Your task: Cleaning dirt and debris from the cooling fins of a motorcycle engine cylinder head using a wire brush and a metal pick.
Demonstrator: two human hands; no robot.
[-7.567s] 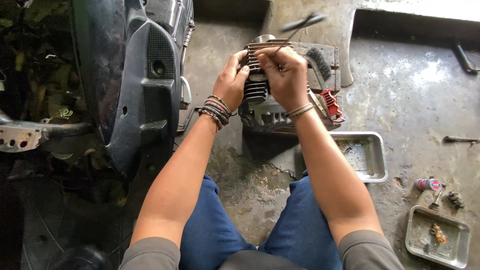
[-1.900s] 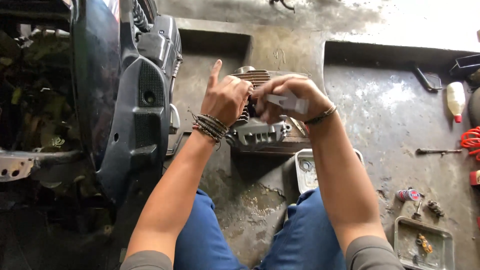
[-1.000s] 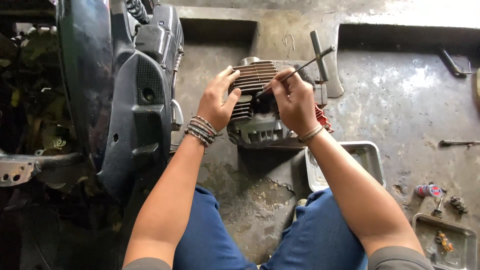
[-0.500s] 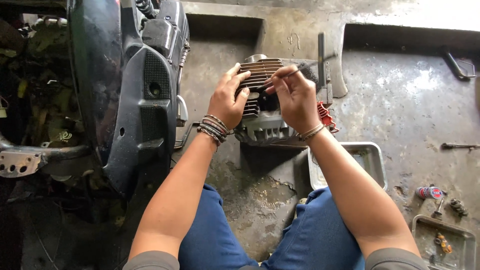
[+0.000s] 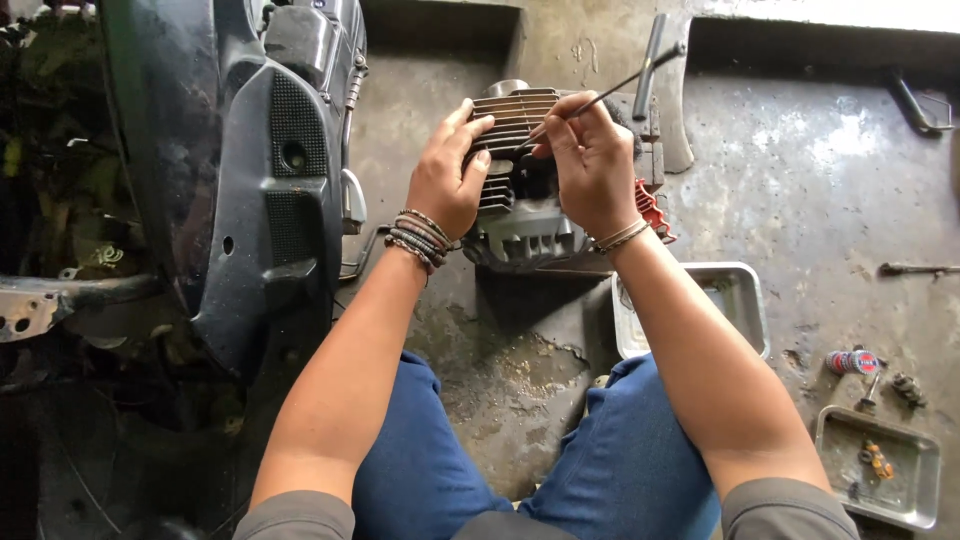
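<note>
1. We have the finned cylinder [image 5: 520, 190] between our two hands, resting on the stained concrete floor [image 5: 800, 200] just ahead of our knees.
2. It reads as cast metal: heavy, stiff, not something to lift by a fingertip. The thin fins look like the part most likely to chip or bend, so we judge the solid base below them to be the safer place to grip.
3. Our left hand [image 5: 450, 175] is curled against the cylinder's left flank, fingers spread over the fins and thumb low, steadying it rather than lifting.
4. Our right hand [image 5: 590, 165] is pinched closed on a thin rod [image 5: 600, 98], which slants up and away to the right from our fingertips; its near tip dips toward the fins.
5. The surface looks greasy and dull, so we expect it to be slippery under bare skin.
6. Just right of our right wrist sits a red part [image 5: 655, 210], and below that wrist a metal tray [image 5: 745, 300].
7. Farther right and nearer to us, a smaller tray [image 5: 880, 480] holds small bits.
8. Left of our left arm stands the dark scooter body [image 5: 240, 180].
</note>
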